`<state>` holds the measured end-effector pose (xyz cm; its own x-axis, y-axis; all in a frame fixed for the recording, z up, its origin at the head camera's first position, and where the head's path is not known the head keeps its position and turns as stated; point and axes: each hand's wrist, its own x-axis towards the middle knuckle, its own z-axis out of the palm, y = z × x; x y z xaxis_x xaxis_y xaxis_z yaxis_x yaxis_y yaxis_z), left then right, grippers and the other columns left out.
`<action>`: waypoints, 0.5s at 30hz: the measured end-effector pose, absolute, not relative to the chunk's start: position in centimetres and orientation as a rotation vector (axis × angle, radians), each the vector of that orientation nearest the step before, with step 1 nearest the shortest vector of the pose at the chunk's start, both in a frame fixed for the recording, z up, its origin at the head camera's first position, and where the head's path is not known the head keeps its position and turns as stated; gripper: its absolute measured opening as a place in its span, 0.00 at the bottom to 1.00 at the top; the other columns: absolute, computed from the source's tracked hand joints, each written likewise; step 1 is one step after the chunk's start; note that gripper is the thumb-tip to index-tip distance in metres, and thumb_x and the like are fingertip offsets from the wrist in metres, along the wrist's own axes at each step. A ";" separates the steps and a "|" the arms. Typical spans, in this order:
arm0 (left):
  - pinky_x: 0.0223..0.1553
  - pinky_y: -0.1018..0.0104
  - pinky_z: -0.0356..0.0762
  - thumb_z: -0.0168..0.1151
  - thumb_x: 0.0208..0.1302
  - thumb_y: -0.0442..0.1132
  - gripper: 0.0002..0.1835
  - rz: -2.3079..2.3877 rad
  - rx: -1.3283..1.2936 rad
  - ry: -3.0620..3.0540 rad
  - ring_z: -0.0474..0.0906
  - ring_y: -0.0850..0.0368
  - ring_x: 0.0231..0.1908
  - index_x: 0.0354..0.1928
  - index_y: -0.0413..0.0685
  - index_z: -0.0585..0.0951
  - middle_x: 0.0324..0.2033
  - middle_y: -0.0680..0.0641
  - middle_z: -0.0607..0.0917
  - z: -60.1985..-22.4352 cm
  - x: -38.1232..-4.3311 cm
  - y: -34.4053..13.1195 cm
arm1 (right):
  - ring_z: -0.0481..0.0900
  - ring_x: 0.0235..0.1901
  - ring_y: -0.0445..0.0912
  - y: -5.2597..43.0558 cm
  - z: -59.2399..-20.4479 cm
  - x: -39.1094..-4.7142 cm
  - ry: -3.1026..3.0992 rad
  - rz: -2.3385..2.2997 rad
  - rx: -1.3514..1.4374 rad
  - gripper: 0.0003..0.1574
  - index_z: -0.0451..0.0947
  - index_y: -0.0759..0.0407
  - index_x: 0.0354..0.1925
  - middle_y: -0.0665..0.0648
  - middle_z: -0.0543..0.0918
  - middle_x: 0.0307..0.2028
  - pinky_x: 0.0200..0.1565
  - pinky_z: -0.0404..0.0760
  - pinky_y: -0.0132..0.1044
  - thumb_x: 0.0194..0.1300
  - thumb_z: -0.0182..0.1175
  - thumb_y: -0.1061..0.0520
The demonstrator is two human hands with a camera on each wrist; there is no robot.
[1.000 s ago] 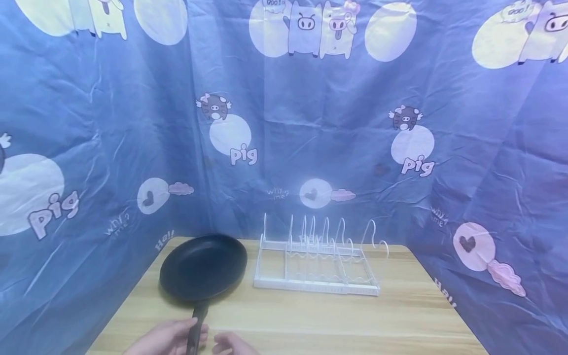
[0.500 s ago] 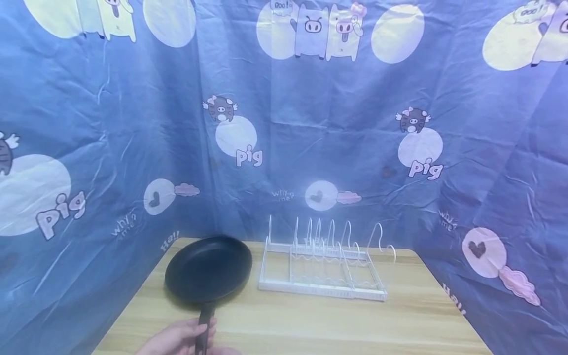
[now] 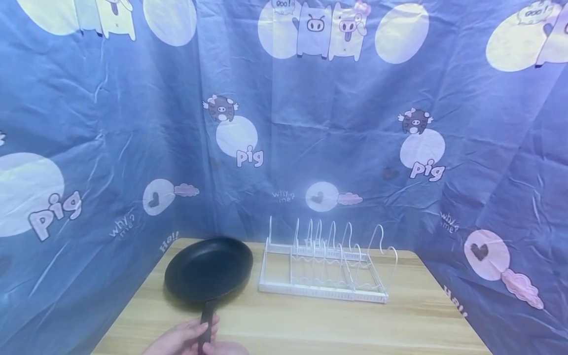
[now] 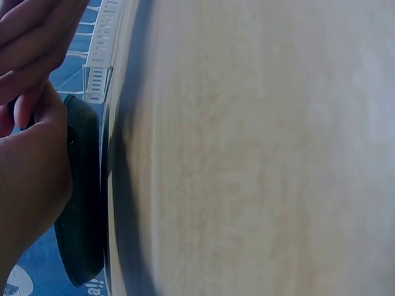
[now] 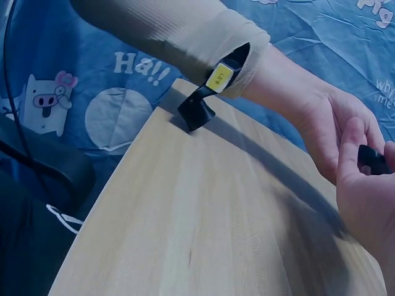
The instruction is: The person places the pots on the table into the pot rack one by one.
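A black frying pan is at the left of the table in the head view, its handle pointing toward me. My left hand grips that handle, with fingertips showing on its far side. Lower down, at the handle's near end, my right hand holds on with thumb and fingers. Both hands meet around the dark handle end in the right wrist view. Seen from the left wrist, the pan appears edge-on close over the table, beyond the hands.
A white wire rack with several upright loops stands to the pan's right on the wooden table. Blue cloth printed with pigs hangs behind and at both sides. Something dark, like a chair part, is beside the table.
My right hand has come in from the right and taken hold of the handle's near end. The left hand keeps its grip. The head view has shifted slightly.
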<state>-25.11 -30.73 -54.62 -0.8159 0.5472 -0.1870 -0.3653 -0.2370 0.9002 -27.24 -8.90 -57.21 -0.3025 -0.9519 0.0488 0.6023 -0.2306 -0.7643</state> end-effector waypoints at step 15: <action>0.62 0.72 0.83 0.51 0.87 0.45 0.20 2.149 0.241 1.429 0.83 0.65 0.61 0.72 0.55 0.81 0.65 0.54 0.87 -54.8 -24.3 -29.4 | 0.84 0.49 0.25 -7.4 -56.4 -27.6 0.802 -1.740 -0.664 0.12 0.80 0.37 0.59 0.34 0.88 0.49 0.57 0.81 0.17 0.83 0.58 0.48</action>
<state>-24.33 -29.39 -54.77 -0.8365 0.5284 -0.1451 -0.3382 -0.2893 0.8955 -27.58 -7.43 -56.38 -0.2864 -0.9568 0.0499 0.5835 -0.2155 -0.7830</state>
